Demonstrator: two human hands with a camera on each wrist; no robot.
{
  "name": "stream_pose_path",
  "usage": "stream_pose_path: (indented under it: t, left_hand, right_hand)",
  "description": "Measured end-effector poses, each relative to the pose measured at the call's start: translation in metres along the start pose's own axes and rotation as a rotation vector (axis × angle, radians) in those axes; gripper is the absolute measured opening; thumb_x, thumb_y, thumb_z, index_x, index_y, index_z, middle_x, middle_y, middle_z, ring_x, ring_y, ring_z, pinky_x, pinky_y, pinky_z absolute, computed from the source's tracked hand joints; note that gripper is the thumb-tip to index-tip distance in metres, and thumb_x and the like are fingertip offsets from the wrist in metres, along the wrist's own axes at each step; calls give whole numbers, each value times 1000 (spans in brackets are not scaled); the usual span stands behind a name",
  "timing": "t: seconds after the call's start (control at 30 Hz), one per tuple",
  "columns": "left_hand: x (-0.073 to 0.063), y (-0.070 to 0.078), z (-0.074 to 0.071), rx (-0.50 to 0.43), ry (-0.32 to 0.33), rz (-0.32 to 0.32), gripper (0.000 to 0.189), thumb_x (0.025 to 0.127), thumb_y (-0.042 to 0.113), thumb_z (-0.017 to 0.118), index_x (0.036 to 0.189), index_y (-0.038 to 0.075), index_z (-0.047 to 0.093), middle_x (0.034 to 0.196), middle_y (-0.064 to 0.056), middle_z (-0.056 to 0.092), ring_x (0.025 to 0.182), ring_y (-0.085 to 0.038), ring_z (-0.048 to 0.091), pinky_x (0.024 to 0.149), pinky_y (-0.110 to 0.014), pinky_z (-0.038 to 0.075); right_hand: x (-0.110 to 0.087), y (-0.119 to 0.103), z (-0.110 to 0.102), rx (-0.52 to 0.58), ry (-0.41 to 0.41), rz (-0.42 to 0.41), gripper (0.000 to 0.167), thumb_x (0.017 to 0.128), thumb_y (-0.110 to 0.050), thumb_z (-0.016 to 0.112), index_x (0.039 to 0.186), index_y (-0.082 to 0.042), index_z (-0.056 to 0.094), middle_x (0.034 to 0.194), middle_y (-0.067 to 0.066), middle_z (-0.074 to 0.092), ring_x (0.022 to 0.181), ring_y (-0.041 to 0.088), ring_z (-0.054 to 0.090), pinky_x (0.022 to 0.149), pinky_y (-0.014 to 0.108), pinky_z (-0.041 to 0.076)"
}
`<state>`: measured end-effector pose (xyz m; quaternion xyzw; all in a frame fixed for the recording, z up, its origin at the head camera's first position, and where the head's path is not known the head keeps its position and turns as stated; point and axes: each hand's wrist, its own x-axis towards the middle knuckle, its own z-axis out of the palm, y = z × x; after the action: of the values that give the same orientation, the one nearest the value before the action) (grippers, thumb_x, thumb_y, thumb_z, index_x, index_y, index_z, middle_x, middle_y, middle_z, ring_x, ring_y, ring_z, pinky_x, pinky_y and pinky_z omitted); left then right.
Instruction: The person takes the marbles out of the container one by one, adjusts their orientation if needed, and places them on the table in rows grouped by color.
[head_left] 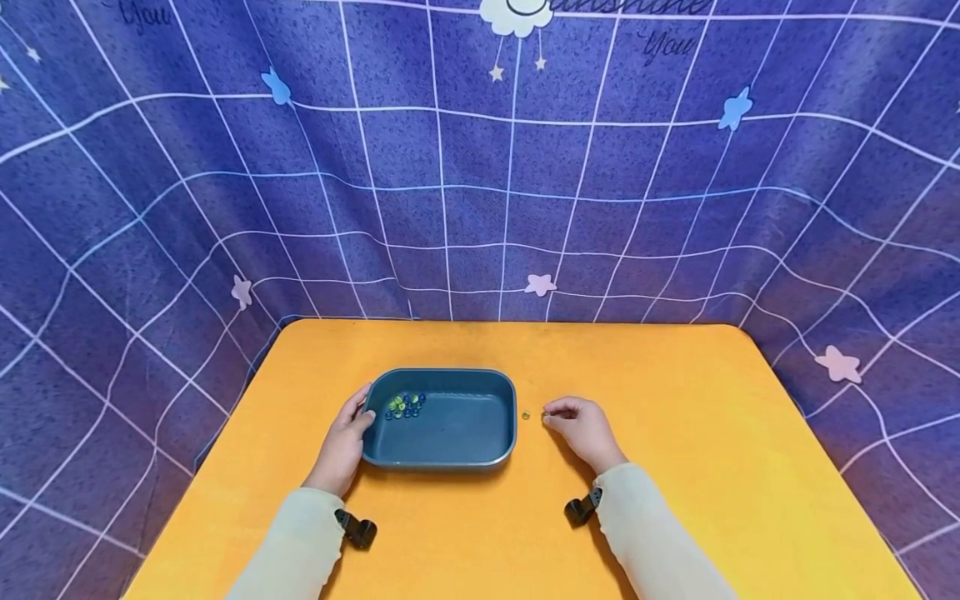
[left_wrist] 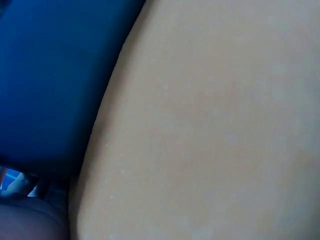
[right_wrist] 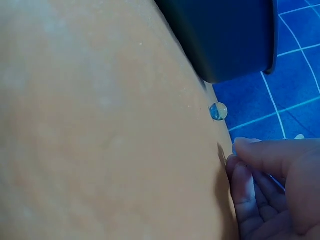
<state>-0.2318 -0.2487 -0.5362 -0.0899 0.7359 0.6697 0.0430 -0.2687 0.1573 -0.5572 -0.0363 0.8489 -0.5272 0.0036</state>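
A dark blue-green rectangular tub (head_left: 461, 435) sits on the table, with several green and blue glass marbles (head_left: 406, 407) gathered at its left end. My left hand (head_left: 341, 446) grips the tub's left side, thumb over the rim and fingers along the outer wall. One clear marble (head_left: 526, 415) lies on the table just right of the tub; the right wrist view shows it with a blue swirl. Beyond it, my right hand (head_left: 585, 432) pinches another small marble between thumb and fingertips, low over the table. Fingers mostly hide that marble.
The yellow table (head_left: 675, 500) extends around the tub and both hands. A blue-purple curtain (head_left: 480, 208) with a white grid and stars hangs behind the table and on both sides. Each wrist carries a small black camera.
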Motion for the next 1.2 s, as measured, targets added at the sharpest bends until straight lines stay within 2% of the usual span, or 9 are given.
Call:
stream_pose_path:
  t: [0.3, 0.53, 0.73, 0.9, 1.2]
  left_hand:
    - [0, 0, 0, -9, -1, -5, 56, 112, 19, 39, 166, 26, 24, 171, -1, 14, 157, -21, 7, 125, -48, 11]
    - [-1, 0, -1, -4, 2, -3, 56, 113, 20, 40, 166, 27, 24, 171, -1, 15, 157, -23, 8, 125, -49, 11]
    - [0, -1, 0, -18, -5, 9, 56, 112, 18, 40, 166, 24, 25, 171, -5, 17, 156, -25, 11, 124, -50, 14]
    - [1, -1, -1, 0, 0, -4, 55, 112, 19, 40, 165, 27, 26, 171, -2, 16, 157, -23, 10, 125, -48, 13]
    - [0, 1, 0, 12, -1, 1, 55, 113, 21, 40, 165, 27, 24, 171, 0, 15, 157, -22, 8, 125, -48, 12]
  right_hand:
    - [0, -6, 1, -30, 0, 20, 7, 90, -8, 80, 96, -12, 80, 96, -2, 74, 87, 18, 66, 82, 38, 54]
    - [2, -11, 4, -74, 0, 41, 7, 89, -8, 80, 94, -13, 80, 94, -2, 73, 88, 18, 65, 85, 40, 54]
    - [2, -16, 8, -49, 13, 78, 8, 89, -5, 79, 95, -10, 80, 95, 1, 73, 90, 20, 65, 86, 42, 55]
    - [2, -17, 10, -39, 33, 109, 9, 90, -6, 79, 97, -11, 80, 96, 0, 73, 90, 20, 64, 86, 41, 54]
    - [2, -13, 9, -48, 36, 102, 10, 90, -6, 79, 97, -12, 80, 98, 0, 72, 92, 20, 65, 87, 41, 54]
